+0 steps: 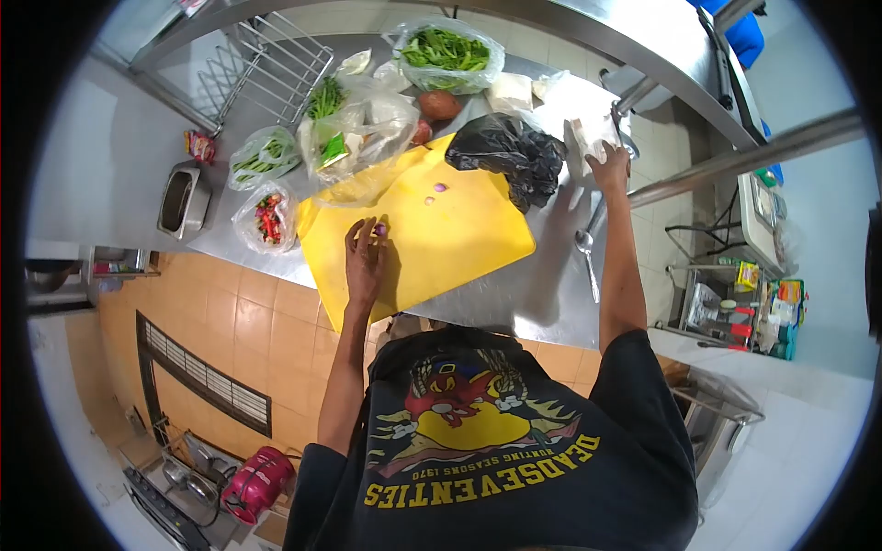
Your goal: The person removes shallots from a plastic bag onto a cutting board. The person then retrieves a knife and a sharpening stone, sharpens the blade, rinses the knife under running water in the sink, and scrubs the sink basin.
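My left hand (366, 262) is over the near left part of the yellow cutting board (459, 234), its fingers bent around a small purple shallot (380, 230) at the fingertips. Two more small shallot pieces (440, 187) lie farther up the board. Out to the right, my right hand (610, 167) has its fingers on a whitish, see-through plastic item (588, 140) at the table's right side; its exact kind is unclear. A crumpled black plastic bag (508, 154) lies between the hands, partly over the board's far right corner.
Bags of leafy greens (446, 53), green pods (264, 158) and red chillies (268, 219) stand along the back and left. A brown root vegetable (439, 105) sits behind the board. A spoon (588, 262) lies at right. A steel pan (185, 200) and wire rack (266, 73) stand left.
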A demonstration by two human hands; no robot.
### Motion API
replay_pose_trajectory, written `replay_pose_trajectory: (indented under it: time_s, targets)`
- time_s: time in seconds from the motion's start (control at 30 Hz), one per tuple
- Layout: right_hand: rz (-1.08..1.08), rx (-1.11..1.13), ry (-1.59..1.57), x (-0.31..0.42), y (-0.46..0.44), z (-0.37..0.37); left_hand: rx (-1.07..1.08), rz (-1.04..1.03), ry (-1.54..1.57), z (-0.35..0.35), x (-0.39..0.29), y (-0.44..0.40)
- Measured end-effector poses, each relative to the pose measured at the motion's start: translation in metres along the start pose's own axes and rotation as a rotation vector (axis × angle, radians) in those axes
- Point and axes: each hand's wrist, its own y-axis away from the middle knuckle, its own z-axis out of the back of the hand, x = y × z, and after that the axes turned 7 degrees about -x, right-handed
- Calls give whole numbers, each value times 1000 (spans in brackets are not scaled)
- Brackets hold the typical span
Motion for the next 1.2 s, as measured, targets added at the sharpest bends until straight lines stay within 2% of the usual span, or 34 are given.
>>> replay_pose_trajectory:
  time_s: [0.03, 0.07, 0.17, 0.2, 0.3, 0.33, 0.37, 0.43, 0.5, 0.53, 0.63, 0.67, 0.77, 0.9, 0.93, 1.03, 1.2]
  targets:
    - [9, 19, 70, 6, 1, -3, -3, 0, -9, 0, 1, -1]
    - [-42, 38, 44, 11, 1, -7, -3, 0, -16, 0, 2, 0]
    - [11, 10, -38, 3, 1, -24, 11, 17, -29, -3, 2, 0]
    - [109, -45, -40, 1, 3, -25, 13, 13, -37, -3, 2, 0]
    - [227, -78, -188, 2, 6, -23, 14, 18, -22, -1, 2, 0]
    - [140, 1, -239, 28, 18, -3, 12, 23, -11, -1, 1, 1]
    - [198, -32, -417, 31, 26, -14, 8, 39, 23, 0, 1, 1]
    - [41, 252, -652, 80, 53, 16, 1, 69, 92, 0, 2, 3]
    - [6, 477, -709, 105, 71, 19, 15, 62, 45, 5, -2, 4]
    - [-83, 613, -714, 120, 79, 24, 12, 54, 33, 6, -3, 5]
    - [121, 547, -581, 119, 92, -11, -4, 69, 1, 9, -7, 10]
    - [158, 427, -572, 116, 96, -19, -15, 81, -7, 10, -9, 12]
    - [69, 415, -576, 145, 100, 17, -51, 134, 20, 14, -1, 20]
    - [256, 188, -604, 173, 121, 46, -74, 133, -72, 25, -5, 26]
    - [245, 166, -606, 183, 125, 55, -73, 130, -101, 28, -8, 27]
    - [461, -31, -511, 190, 142, 57, -89, 74, -125, 34, 0, 31]
    - [474, 92, -583, 208, 177, 62, -110, 68, -88, 45, 1, 38]
